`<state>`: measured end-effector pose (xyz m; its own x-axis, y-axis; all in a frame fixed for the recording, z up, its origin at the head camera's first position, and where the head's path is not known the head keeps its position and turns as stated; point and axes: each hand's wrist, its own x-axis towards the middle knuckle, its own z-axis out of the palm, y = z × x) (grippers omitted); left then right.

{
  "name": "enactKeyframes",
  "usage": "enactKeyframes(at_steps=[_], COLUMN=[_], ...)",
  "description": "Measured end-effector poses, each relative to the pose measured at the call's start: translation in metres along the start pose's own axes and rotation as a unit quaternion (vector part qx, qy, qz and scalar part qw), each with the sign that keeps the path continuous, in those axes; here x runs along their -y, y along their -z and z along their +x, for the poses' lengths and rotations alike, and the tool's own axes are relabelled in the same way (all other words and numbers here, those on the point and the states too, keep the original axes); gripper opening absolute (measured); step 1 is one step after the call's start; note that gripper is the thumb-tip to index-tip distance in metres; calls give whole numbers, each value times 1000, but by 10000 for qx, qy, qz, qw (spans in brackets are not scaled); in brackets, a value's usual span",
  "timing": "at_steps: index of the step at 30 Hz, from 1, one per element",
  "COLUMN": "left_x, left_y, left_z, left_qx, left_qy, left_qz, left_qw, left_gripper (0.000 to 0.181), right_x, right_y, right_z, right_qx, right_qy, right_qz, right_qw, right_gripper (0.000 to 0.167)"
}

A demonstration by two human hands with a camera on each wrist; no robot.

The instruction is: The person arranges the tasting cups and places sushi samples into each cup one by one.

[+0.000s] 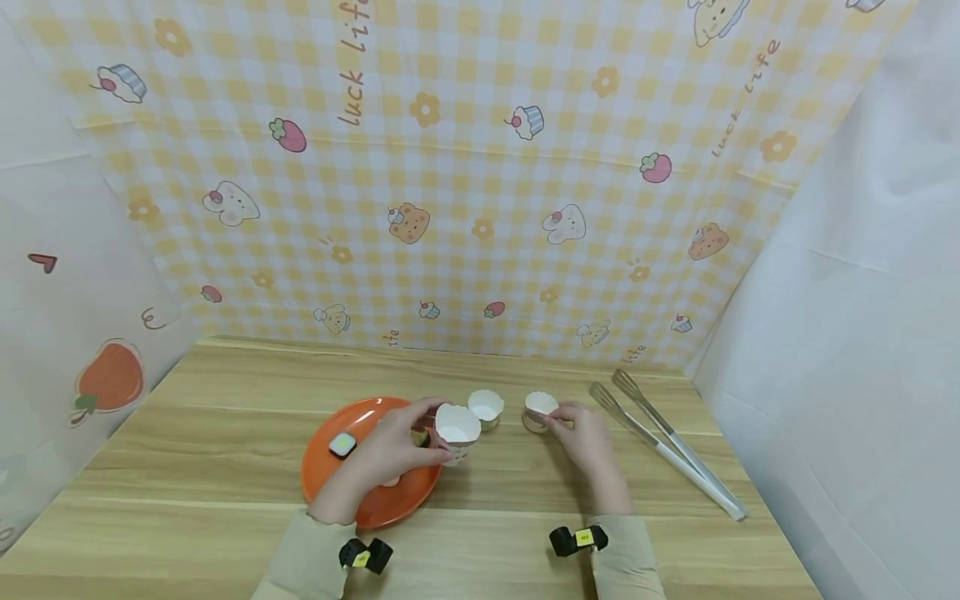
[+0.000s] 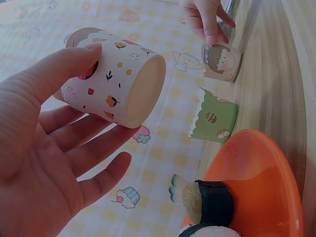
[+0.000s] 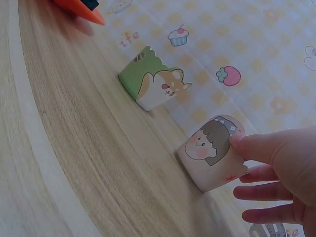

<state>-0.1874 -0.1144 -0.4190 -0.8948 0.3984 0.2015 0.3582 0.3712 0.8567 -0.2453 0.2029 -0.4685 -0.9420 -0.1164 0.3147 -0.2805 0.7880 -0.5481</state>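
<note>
My left hand [image 1: 390, 448] grips a white paper baking cup [image 1: 457, 425] printed with flowers, tilted and held up off the table beside the plate. Thumb and fingers are on opposite sides of it in the left wrist view. With its thumb at the rim, my right hand [image 3: 284, 163] pinches a beige paper baking cup [image 3: 210, 153] with a child's face on it, whose base is at the tabletop. Between the hands a green paper baking cup [image 3: 157, 81] with a dog print stands upright, untouched.
An orange plate [image 1: 318, 487] lies at the left, partly under my left forearm. On it are several sushi-like pieces, among them a dark-wrapped roll [image 2: 216, 203]. Metal tongs [image 1: 678, 450] with slotted heads lie at the right. A patterned cloth [image 1: 480, 192] hangs behind the table.
</note>
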Motion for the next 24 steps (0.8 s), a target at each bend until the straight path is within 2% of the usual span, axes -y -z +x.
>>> enactKeyframes(at_steps=[16,24], left_x=[0,1], left_y=[0,1], left_z=[0,0], left_qx=[-27,-41], left_qy=[42,-6], left_qz=[5,21], left_qw=[10000,10000], left_gripper=[65,64], right_x=[-2,-3], right_y=[-4,-5], right_z=[2,2], right_qx=[73,41], right_qy=[-75,-41], right_qz=[-55,-25], right_qw=[9999,10000], right_gripper=[9,18])
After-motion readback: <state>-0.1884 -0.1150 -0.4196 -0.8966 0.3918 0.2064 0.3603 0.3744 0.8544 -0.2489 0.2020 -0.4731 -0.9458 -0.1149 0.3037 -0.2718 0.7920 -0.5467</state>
